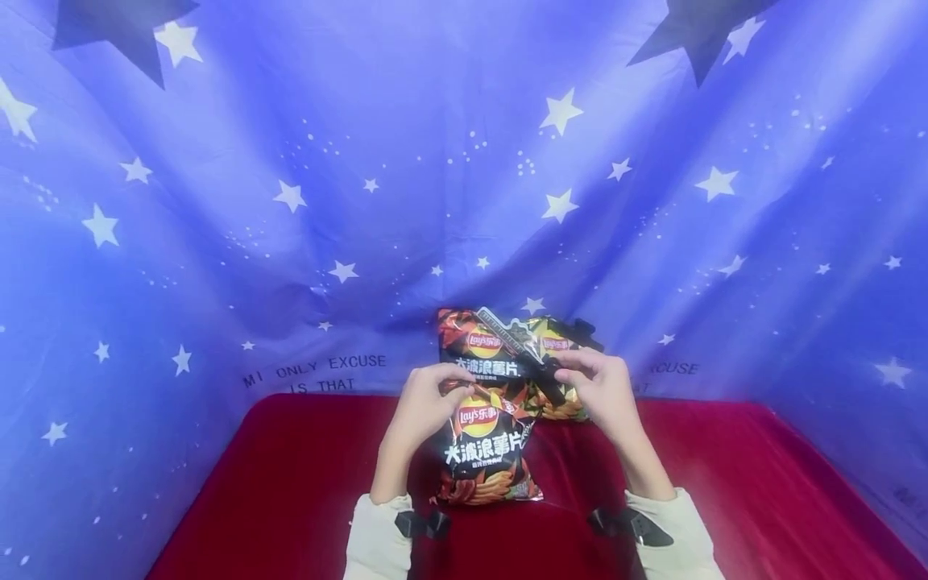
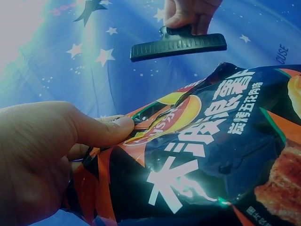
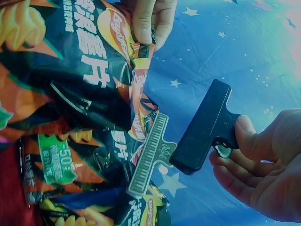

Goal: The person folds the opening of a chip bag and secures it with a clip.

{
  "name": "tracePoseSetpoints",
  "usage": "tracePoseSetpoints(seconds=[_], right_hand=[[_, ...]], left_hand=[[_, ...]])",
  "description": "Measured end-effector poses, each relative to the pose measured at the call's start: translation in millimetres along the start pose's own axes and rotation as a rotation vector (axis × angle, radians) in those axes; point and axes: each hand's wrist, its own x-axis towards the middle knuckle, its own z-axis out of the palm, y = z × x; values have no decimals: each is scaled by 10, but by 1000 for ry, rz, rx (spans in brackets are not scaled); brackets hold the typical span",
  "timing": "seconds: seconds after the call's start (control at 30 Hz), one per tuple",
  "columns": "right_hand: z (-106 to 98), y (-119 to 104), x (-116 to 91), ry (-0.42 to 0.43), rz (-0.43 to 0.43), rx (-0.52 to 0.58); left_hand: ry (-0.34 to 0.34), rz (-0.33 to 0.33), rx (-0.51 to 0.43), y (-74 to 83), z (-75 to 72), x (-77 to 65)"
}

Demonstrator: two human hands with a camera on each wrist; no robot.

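My left hand pinches the top edge of a black and orange Lay's chip bag, thumb on the printed front in the left wrist view. The top of this bag looks folded over at the thumb. In my right hand is a black bag clip, gripped by its handles between thumb and fingers. The clip's long bar is apart from the bag's top edge in the left wrist view.
Behind stand another black and orange chip bag with a grey clip at its top, and a yellow chip bag with a black clip. A red cloth covers the table. A blue star curtain hangs behind.
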Motion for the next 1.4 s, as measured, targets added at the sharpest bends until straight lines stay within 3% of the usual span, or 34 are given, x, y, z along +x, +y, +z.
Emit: tracePoseSetpoints(seconds=[0.3, 0.43, 0.63, 0.87, 1.03, 1.4], right_hand=[[82, 12, -115, 114, 11, -43], [106, 3, -124, 93, 11, -9], [169, -19, -145, 35, 92, 85], [300, -14, -131, 52, 21, 2], [340, -43, -146, 27, 65, 64], [444, -32, -142, 31, 14, -41]], left_hand=[[-31, -3, -19, 67, 73, -7], [-29, -11, -15, 77, 67, -1], [-38, -16, -20, 84, 41, 3], [-21, -8, -4, 60, 31, 13], [-5, -10, 2, 65, 32, 2], [10, -23, 20, 81, 28, -11]])
